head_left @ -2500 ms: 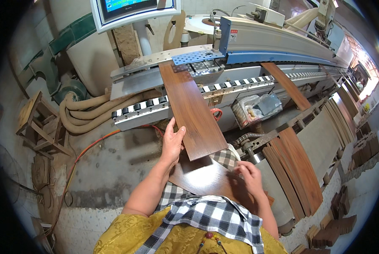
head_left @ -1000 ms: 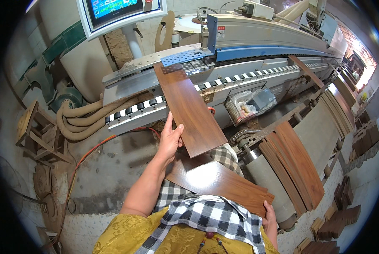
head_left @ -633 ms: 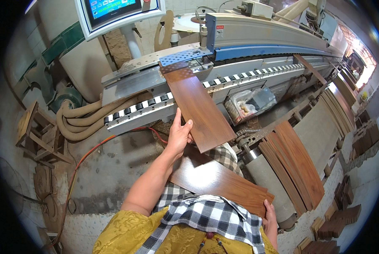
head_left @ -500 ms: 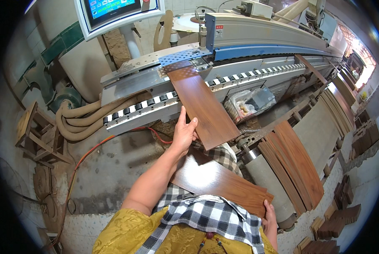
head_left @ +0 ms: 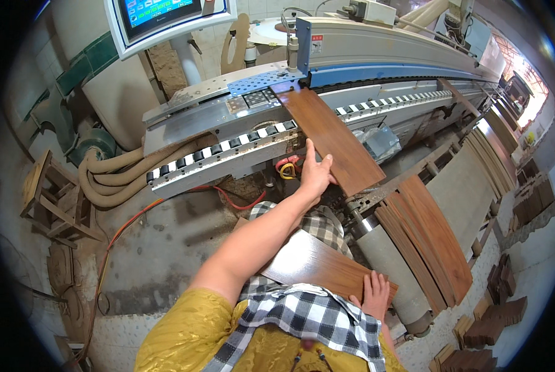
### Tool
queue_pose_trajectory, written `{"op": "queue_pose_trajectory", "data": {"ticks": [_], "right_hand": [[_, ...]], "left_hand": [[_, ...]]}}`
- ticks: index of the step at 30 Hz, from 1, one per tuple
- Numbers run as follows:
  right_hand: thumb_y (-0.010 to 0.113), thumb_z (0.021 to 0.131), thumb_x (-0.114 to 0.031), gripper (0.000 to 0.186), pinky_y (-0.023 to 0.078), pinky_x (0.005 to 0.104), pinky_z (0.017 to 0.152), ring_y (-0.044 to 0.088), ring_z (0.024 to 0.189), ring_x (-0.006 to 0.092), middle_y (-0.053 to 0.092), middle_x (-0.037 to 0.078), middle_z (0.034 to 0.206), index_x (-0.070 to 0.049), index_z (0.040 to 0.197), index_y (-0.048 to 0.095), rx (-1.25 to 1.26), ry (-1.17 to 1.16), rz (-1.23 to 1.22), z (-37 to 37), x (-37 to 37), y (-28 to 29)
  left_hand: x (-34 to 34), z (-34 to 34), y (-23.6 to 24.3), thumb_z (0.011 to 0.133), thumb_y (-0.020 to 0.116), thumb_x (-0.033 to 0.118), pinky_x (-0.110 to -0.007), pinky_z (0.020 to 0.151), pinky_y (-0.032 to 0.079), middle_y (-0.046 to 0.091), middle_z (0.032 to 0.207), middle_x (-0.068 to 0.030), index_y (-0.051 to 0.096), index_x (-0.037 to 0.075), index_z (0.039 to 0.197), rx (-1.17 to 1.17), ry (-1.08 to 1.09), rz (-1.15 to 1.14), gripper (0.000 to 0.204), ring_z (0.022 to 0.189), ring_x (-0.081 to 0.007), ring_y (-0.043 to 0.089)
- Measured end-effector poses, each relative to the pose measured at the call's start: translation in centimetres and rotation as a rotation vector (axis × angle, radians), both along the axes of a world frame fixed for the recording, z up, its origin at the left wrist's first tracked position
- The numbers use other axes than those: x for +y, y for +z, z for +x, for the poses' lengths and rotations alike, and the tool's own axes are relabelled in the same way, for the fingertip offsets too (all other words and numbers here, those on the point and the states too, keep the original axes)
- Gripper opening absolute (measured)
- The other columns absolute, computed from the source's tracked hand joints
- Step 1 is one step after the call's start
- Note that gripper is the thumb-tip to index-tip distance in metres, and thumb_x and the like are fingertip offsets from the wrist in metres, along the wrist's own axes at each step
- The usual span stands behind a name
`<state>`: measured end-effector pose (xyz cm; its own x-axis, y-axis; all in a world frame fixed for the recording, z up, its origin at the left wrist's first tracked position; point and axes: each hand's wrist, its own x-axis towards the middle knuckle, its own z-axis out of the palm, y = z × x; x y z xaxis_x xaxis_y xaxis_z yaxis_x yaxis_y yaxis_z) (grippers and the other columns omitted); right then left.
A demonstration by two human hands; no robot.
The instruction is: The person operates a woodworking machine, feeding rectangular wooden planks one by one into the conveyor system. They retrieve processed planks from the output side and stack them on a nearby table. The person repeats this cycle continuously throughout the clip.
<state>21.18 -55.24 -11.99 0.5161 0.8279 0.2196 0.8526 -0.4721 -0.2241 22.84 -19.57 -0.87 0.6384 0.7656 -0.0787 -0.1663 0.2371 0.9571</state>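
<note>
A long brown wood-grain panel (head_left: 333,139) lies with its far end in the feed area of an edge-banding machine (head_left: 389,53), across its roller track (head_left: 228,146). My left hand (head_left: 317,177) is at the panel's left edge, index finger stretched along it and thumb against it; the other fingers are partly hidden. A second wood-grain panel (head_left: 314,263) rests across my lap, partly covered by my left forearm. On its right end lies my right hand (head_left: 375,296), fingers spread flat on the surface.
A stack of panels (head_left: 429,242) leans beside a grey roller (head_left: 392,273) at right, with more board stacks (head_left: 504,322) beyond. A wire basket (head_left: 376,146) hangs under the track. At left are thick hoses (head_left: 113,177), a wooden stool (head_left: 57,195) and an orange hose (head_left: 125,232).
The upper panel has slid right along the machine, with my left hand following it. My right hand has moved from the lap panel's right edge onto its top face.
</note>
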Motion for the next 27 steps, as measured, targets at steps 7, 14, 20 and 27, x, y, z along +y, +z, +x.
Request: {"op": "queue_pose_trajectory", "data": {"ticks": [7,14,20,27], "right_hand": [[0.066,0.074,-0.025,0.059,0.026,0.0504,0.102,0.036,0.121,0.0394,0.036,0.02,0.136,-0.001,0.124,0.046,0.021,-0.055,0.122,-1.0,-0.9,-0.7],[0.062,0.076,-0.009,0.051,0.032,0.046,0.098,0.042,0.113,0.0397,0.045,0.022,0.126,0.002,0.123,0.046,0.28,-0.419,0.283,-0.9,-1.2,0.4],[0.061,0.077,-0.008,0.043,0.034,0.0418,0.097,0.045,0.112,0.035,0.051,0.019,0.121,0.001,0.118,0.051,0.394,-0.416,0.269,0.0,-0.6,0.8],[0.056,0.082,-0.003,0.038,0.04,0.0333,0.094,0.05,0.111,0.0228,0.053,0.012,0.12,0.001,0.119,0.051,0.99,-0.478,0.633,2.2,-1.4,-1.6]], "left_hand": [[1.6,0.5,0.7,0.093,0.047,0.029,-0.028,0.068,0.048,0.063,0.099,-0.0106,0.0,0.012,0.145,0.18,-0.124,0.237,0.072,0.08,-0.0153,0.061],[3.8,-18.1,-6.3,0.082,0.056,0.027,-0.04,0.096,0.037,0.052,0.122,-0.0168,0.047,0.005,0.125,0.806,0.378,1.05,0.049,0.112,-0.0335,0.049],[1.2,-28.5,-14.1,0.089,0.054,0.032,-0.03,0.084,0.043,0.064,0.1,-0.0106,0.057,0.002,0.111,0.572,0.131,0.053,0.037,0.093,-0.0185,0.058],[0.6,-28.3,-11.9,0.086,0.059,0.014,-0.026,0.075,0.047,0.062,0.102,-0.0025,0.053,0.005,0.119,0.438,0.097,-0.068,0.035,0.087,-0.0103,0.057]]}}
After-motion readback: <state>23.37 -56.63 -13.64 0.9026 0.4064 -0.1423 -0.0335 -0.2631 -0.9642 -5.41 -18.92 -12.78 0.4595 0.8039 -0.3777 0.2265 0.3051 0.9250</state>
